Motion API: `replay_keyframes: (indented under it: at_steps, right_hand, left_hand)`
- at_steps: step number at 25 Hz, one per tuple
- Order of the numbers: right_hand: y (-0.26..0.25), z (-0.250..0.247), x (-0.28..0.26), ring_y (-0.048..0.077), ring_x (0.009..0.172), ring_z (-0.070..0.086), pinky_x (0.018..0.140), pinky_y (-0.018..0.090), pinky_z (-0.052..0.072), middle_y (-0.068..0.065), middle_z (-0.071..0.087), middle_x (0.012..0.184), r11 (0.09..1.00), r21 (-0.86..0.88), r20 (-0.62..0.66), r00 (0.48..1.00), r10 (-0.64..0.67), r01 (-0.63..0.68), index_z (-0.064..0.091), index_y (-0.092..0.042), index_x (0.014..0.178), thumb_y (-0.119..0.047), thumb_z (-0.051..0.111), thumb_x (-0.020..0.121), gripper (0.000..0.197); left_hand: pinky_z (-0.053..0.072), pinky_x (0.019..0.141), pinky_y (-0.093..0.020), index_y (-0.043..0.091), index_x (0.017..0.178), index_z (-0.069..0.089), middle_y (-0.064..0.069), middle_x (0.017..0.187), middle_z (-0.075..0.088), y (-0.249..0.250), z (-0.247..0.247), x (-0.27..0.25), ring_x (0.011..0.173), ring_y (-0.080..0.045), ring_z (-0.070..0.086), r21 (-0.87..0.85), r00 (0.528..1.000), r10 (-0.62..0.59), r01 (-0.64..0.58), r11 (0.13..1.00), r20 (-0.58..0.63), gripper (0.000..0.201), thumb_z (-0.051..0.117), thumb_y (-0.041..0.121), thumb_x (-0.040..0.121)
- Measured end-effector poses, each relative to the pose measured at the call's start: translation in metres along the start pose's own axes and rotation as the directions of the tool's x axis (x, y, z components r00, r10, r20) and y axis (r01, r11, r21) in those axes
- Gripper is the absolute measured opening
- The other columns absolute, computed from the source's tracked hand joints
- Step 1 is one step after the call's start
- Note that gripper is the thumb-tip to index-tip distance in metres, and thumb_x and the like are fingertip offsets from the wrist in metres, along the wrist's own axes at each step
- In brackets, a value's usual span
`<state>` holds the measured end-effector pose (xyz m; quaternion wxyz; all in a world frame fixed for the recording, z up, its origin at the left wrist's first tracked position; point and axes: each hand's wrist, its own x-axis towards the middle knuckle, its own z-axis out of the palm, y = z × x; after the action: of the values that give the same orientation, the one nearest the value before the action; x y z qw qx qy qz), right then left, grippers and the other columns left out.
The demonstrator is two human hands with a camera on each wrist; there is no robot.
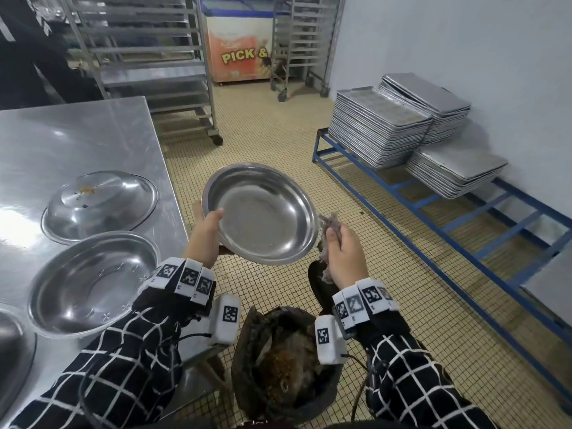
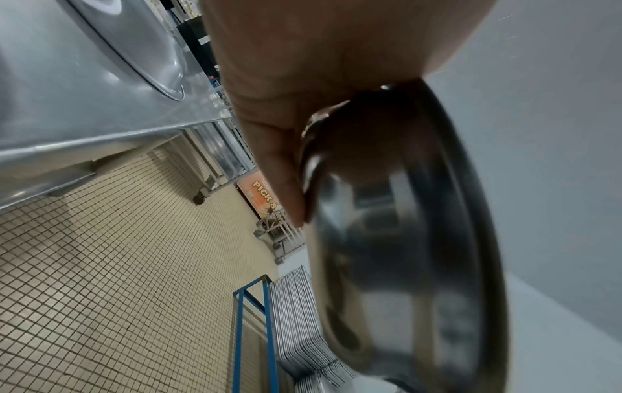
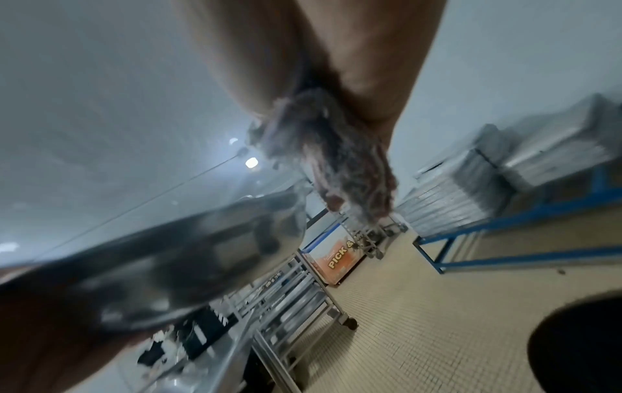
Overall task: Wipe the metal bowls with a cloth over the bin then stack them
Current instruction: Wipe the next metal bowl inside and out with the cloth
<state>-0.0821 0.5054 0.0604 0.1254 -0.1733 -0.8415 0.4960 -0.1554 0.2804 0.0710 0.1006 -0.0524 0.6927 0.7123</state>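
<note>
Three round metal bowls sit on the steel worktop [image 1: 93, 134] at the left: an upturned one [image 1: 99, 202], an upright one [image 1: 93, 283] nearer, and a third [image 1: 12, 351] cut off by the frame edge; the left hand [image 1: 207, 230] grips the rim of a shiny round metal bowl [image 1: 263, 212], thumb inside, tilted above the tiled floor; below sits the dark, refuse-filled bin [image 1: 278, 360]; just beside the bowl's right rim, the right hand [image 1: 343, 252] clutches a grey frayed cloth [image 1: 329, 224]; stacked metal trays [image 1: 380, 128] rest on a blue rack at the right.
</note>
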Motion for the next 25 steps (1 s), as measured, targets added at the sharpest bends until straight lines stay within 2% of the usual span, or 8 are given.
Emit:
replay_keyframes:
  at_steps: [2, 4, 7, 12, 17, 22, 23, 25]
  right_hand:
    - [-0.002, 0.011, -0.008, 0.008, 0.073, 0.055, 0.055, 0.015, 0.051, 0.002, 0.049, 0.109, 0.993, -0.001, 0.052, 0.992, -0.117, 0.117, 0.053, -0.017, 0.114, -0.032, 0.039, 0.098, 0.025]
    - [0.003, 0.026, -0.018, 0.011, 0.094, 0.053, 0.082, 0.028, 0.053, 0.000, 0.048, 0.120, 0.927, -0.151, 0.142, 0.936, -0.323, 0.343, 0.051, -0.018, 0.126, -0.042, 0.034, 0.096, 0.042]
    - [0.012, 0.037, -0.027, 0.010, 0.111, 0.047, 0.106, 0.039, 0.030, -0.001, 0.056, 0.119, 0.738, -0.335, 0.164, 0.807, -0.567, 0.586, 0.055, -0.019, 0.123, -0.050, 0.020, 0.098, 0.054]
    - [0.017, 0.035, -0.018, 0.015, 0.099, 0.054, 0.103, 0.032, 0.027, -0.005, 0.060, 0.100, 0.596, -0.375, 0.121, 0.675, -0.728, 0.710, 0.049, -0.023, 0.106, -0.041, 0.026, 0.101, 0.030]
    - [0.002, 0.027, -0.008, 0.014, 0.093, 0.047, 0.093, 0.027, 0.034, 0.003, 0.061, 0.091, 0.551, -0.284, 0.035, 0.582, -0.812, 0.785, 0.045, -0.019, 0.098, -0.042, 0.026, 0.101, 0.030]
    - [-0.023, 0.014, 0.010, 0.007, 0.087, 0.047, 0.082, 0.035, 0.043, 0.001, 0.062, 0.088, 0.647, -0.278, -0.078, 0.655, -0.752, 0.710, 0.051, -0.018, 0.099, -0.038, 0.037, 0.097, 0.025]
    - [-0.026, 0.011, 0.012, 0.009, 0.086, 0.048, 0.078, 0.035, 0.045, 0.002, 0.062, 0.088, 0.680, -0.275, -0.109, 0.680, -0.725, 0.680, 0.054, -0.013, 0.098, -0.040, 0.035, 0.097, 0.033]
    - [-0.026, 0.006, 0.016, 0.015, 0.084, 0.054, 0.074, 0.032, 0.047, 0.003, 0.062, 0.089, 0.762, -0.233, -0.125, 0.759, -0.639, 0.604, 0.058, -0.007, 0.097, -0.043, 0.034, 0.096, 0.043]
  left_hand:
    - [0.060, 0.069, -0.048, 0.018, 0.135, 0.042, -0.018, 0.117, 0.061, -0.004, -0.001, 0.007, 0.094, -0.034, 0.066, -0.010, 0.998, -0.036, 0.035, 0.999, -0.049, 0.069, 0.048, 0.054, 0.077]
    - [0.060, 0.066, -0.049, 0.017, 0.131, 0.046, -0.021, 0.115, 0.060, -0.004, 0.003, 0.007, 0.091, -0.038, 0.067, -0.035, 0.995, -0.074, 0.072, 0.997, -0.070, 0.065, 0.047, 0.051, 0.075]
    - [0.056, 0.080, -0.056, 0.013, 0.128, 0.045, -0.023, 0.125, 0.052, -0.003, 0.010, 0.006, 0.106, -0.044, 0.060, -0.003, 0.991, -0.095, 0.095, 0.995, -0.092, 0.078, 0.047, 0.059, 0.066]
    - [0.058, 0.065, -0.050, 0.019, 0.138, 0.037, -0.029, 0.112, 0.059, -0.004, 0.011, 0.003, 0.079, -0.040, 0.071, -0.158, 0.967, -0.249, 0.239, 0.958, -0.051, 0.063, 0.046, 0.039, 0.078]
    - [0.057, 0.061, -0.043, 0.020, 0.142, 0.032, -0.026, 0.122, 0.055, -0.002, 0.017, 0.000, 0.085, -0.039, 0.068, -0.248, 0.968, -0.247, 0.247, 0.937, 0.031, 0.056, 0.042, 0.021, 0.088]
    - [0.044, 0.098, -0.054, 0.028, 0.150, 0.008, -0.011, 0.125, 0.051, 0.003, 0.029, -0.008, 0.111, -0.033, 0.058, 0.013, 0.977, -0.212, 0.212, 0.977, -0.024, 0.068, 0.038, 0.051, 0.093]
    - [0.037, 0.105, -0.050, 0.023, 0.149, 0.009, -0.008, 0.127, 0.046, 0.005, 0.031, -0.012, 0.115, -0.028, 0.051, 0.127, 0.991, -0.130, 0.132, 0.983, -0.023, 0.064, 0.030, 0.055, 0.097]
    - [0.037, 0.096, -0.033, 0.012, 0.138, 0.026, -0.001, 0.116, 0.047, 0.010, 0.034, -0.023, 0.103, -0.017, 0.050, 0.293, 0.996, 0.040, -0.062, 0.954, 0.078, 0.057, 0.016, 0.054, 0.100]
